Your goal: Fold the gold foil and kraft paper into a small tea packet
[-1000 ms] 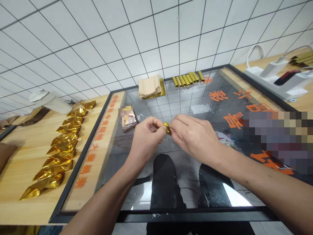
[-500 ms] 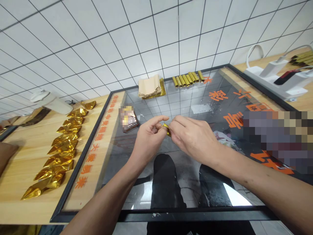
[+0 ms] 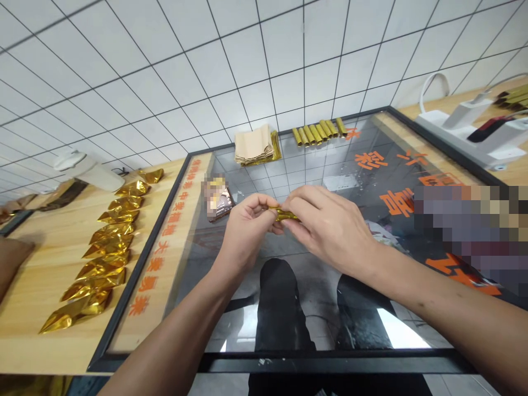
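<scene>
My left hand (image 3: pixel 245 231) and my right hand (image 3: pixel 328 225) meet above the glass table top (image 3: pixel 313 165). Both pinch a small gold foil packet (image 3: pixel 282 214) between their fingertips; it lies roughly level between them, mostly hidden by the fingers. A row of rolled gold foil packets (image 3: pixel 317 132) lies at the far edge of the glass. Beside it sits a stack of tan paper squares (image 3: pixel 253 146) on gold foil.
Several puffed gold foil pouches (image 3: pixel 103 247) lie in a line on the wooden counter (image 3: pixel 33 308) at left. A blurred small packet (image 3: pixel 216 198) rests on the glass. White devices with a cable (image 3: pixel 474 129) stand at right. A tiled wall rises behind. Another person's hand shows at far left (image 3: pixel 12 264).
The gold packet has turned from tilted to roughly level between my fingers, and my left thumb and forefinger have closed onto it. Both hands stay in place.
</scene>
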`<state>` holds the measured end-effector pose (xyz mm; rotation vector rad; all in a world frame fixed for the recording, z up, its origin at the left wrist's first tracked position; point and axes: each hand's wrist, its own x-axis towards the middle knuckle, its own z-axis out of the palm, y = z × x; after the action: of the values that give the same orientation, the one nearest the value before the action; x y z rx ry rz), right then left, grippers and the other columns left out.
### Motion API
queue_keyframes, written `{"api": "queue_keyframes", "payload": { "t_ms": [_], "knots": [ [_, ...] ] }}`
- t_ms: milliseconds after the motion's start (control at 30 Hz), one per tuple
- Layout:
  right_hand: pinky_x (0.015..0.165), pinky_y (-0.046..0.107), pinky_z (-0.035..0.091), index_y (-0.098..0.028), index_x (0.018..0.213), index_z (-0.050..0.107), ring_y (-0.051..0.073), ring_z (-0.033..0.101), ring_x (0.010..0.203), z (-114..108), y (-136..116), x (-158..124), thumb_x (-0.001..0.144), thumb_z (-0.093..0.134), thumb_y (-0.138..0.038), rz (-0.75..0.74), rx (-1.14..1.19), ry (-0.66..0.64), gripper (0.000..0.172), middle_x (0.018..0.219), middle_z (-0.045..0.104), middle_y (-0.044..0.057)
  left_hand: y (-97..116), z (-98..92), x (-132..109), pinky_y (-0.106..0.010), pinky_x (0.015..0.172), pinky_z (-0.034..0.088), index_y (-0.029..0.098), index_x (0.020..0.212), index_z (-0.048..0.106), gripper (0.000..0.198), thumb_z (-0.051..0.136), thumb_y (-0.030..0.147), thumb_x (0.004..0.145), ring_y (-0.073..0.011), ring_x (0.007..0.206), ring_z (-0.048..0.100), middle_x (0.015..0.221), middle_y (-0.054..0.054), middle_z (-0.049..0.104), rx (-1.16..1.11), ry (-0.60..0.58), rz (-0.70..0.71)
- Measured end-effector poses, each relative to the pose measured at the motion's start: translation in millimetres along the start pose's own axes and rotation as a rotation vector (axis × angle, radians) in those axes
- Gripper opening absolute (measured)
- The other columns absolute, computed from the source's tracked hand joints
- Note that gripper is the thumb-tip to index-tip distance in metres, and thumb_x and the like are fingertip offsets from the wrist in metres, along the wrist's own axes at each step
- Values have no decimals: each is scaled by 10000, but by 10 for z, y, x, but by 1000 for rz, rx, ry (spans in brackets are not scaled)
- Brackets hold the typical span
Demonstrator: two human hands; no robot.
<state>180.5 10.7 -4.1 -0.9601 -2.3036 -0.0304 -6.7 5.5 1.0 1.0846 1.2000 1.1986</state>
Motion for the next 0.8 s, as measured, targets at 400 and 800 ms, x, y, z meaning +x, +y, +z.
{"api": "queue_keyframes", "payload": {
  "t_ms": [400,800],
  "knots": [
    [804,369,505,-200,1092,727,238,701,1030,16,34,-28,1107,566,-260,-29,30,-7,172,1245,764,105,33,-3,-4,-236,640,582,169,824,691,208,835,209,679,-103,612,675,762,23,706,-121,17,-58],
    [816,333,557,-198,1142,721,217,749,1006,-35,72,-10,1062,557,-125,34,114,65,196,1190,779,90,40,-16,-39,-258,775,620,186,1000,729,259,886,252,804,-117,750,713,893,-6,759,-73,-107,129]
  ]
}}
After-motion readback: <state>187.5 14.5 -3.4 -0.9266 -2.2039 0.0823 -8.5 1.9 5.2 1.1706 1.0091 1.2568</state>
